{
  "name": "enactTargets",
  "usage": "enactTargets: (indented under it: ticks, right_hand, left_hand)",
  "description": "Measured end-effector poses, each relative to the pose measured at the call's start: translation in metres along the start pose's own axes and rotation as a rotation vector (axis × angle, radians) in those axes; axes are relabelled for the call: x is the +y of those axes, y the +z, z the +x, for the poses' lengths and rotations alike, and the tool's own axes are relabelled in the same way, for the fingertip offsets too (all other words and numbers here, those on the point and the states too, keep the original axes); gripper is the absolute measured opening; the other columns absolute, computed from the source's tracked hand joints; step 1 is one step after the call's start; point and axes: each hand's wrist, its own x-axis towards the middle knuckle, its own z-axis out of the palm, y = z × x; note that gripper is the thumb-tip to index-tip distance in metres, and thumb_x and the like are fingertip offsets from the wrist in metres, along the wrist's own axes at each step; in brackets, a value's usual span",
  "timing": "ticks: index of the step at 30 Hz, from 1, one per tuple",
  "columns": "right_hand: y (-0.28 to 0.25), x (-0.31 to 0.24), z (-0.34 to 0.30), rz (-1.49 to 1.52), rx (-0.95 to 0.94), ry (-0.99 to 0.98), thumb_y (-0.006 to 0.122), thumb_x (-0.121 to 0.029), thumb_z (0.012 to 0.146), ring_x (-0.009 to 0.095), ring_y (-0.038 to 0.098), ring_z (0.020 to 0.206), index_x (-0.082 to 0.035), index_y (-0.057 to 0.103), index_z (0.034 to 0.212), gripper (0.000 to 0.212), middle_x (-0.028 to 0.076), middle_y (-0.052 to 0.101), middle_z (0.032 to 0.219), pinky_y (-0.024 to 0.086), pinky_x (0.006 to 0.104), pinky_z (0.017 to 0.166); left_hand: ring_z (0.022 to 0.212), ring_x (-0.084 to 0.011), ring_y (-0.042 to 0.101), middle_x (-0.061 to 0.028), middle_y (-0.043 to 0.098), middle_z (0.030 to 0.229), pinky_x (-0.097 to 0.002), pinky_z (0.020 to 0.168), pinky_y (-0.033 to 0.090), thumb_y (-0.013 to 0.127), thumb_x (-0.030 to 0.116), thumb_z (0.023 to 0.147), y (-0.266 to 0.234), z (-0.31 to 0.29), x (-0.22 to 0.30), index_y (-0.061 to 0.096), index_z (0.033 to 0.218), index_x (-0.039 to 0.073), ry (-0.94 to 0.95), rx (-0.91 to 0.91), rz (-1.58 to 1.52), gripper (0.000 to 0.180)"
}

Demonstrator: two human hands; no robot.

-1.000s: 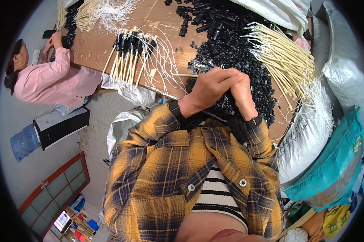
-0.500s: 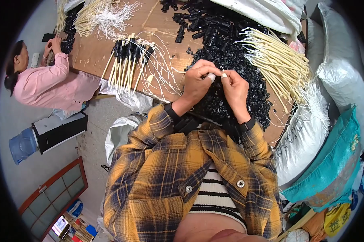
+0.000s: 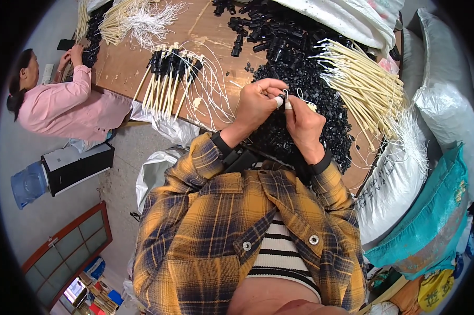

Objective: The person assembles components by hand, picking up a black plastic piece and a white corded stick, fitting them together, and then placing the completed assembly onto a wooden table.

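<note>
My left hand (image 3: 258, 102) and my right hand (image 3: 302, 121) meet above a heap of small black plastic pieces (image 3: 305, 89) on a brown wooden table (image 3: 132, 58). Both pinch a small black piece with a thin white string (image 3: 285, 97) between taped fingertips. A bundle of cream-coloured sticks (image 3: 360, 84) lies to the right of my hands. To the left lies a row of finished cream sticks with black caps and white strings (image 3: 171, 76).
A person in a pink top (image 3: 64, 107) works at the table's left end beside more sticks and strings (image 3: 134, 18). White and teal sacks (image 3: 420, 173) crowd the right side. A blue water jug (image 3: 29, 184) and a dark box (image 3: 77, 168) stand on the floor.
My hands have risen from the black heap and come apart a little, now pinching a small piece and string between the fingertips. The view has shifted slightly.
</note>
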Motion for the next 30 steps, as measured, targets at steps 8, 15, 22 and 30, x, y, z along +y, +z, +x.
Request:
enactTargets:
  ticks: [8, 15, 22, 30]
  right_hand:
    - [-0.002, 0.01, 0.0, 0.1, -0.178, 0.355, 0.061, -0.007, 0.086, 0.009, 0.055, 0.054, -0.006, 0.067, 0.091, 0.008, 0.008, 0.058, 0.061, 0.043, 0.0268, 0.05]
    - [0.001, 0.012, -0.005, 0.344, -0.15, 0.433, 0.063, -0.014, 0.083, 0.022, 0.058, 0.052, -0.008, 0.067, 0.089, 0.009, 0.012, 0.058, 0.061, 0.044, 0.0333, 0.05]
    - [-0.001, 0.008, -0.004, 0.07, -0.124, 0.326, 0.063, -0.008, 0.085, 0.013, 0.056, 0.053, -0.005, 0.067, 0.092, 0.008, 0.008, 0.06, 0.063, 0.043, 0.0275, 0.05]
    - [-0.002, -0.003, -0.002, 0.04, -0.033, -0.004, 0.067, -0.007, 0.082, 0.025, 0.063, 0.056, -0.008, 0.067, 0.094, 0.011, 0.011, 0.063, 0.068, 0.046, 0.0317, 0.049]
  left_hand:
    - [0.071, -0.0227, 0.059, -0.0019, 0.059, 0.071, -0.0304, 0.057, 0.048, 0.066, 0.003, 0.066, 0.0, -0.002, 0.007, 0.067, 0.08, 0.01, 0.863, 0.024, 0.751, 0.016]
    - [0.075, -0.0218, 0.062, -0.0025, 0.066, 0.083, -0.0286, 0.067, 0.05, 0.067, -0.008, 0.065, 0.012, -0.012, 0.002, 0.069, 0.083, 0.008, 0.77, -0.092, 0.475, 0.024]
    - [0.083, -0.0132, 0.061, -0.0043, 0.066, 0.086, -0.0247, 0.071, 0.047, 0.061, -0.012, 0.068, -0.006, -0.009, 0.0, 0.073, 0.088, 0.003, 0.241, -0.048, 0.274, 0.028]
    - [0.065, -0.0037, 0.056, -0.0011, 0.063, 0.076, -0.0185, 0.059, 0.046, 0.067, -0.002, 0.074, -0.002, -0.003, -0.001, 0.071, 0.082, 0.002, -0.021, 0.009, 0.061, 0.01]
